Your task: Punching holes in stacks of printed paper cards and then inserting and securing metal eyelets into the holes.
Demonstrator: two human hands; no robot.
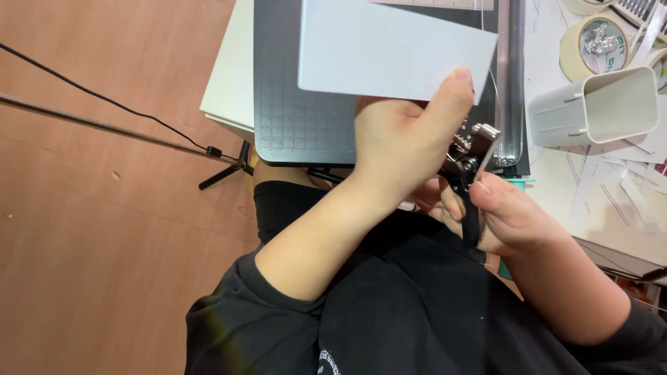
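From the head camera, the left hand (403, 139) pinches the lower edge of a white card (389, 48), thumb on the near face, holding it up over a dark gridded cutting mat (292, 104). The right hand (500, 212) is clenched around the black handle of a metal-headed punch tool (469, 163), whose jaws sit just under the card's lower right edge; whether they touch the card cannot be told. The mat lies on a white bench (229, 76), with a clear ruler-like rail (515, 76) along its right side. Further right stand a white plastic bin (597, 104) tipped on its side, a roll of masking tape (601, 45) and scattered paper scraps (625, 187). Left of the bench is a reddish-brown floor (90, 243), crossed by a thin black cable (104, 101) and a tripod leg (222, 173). The person wears a black top (389, 305).
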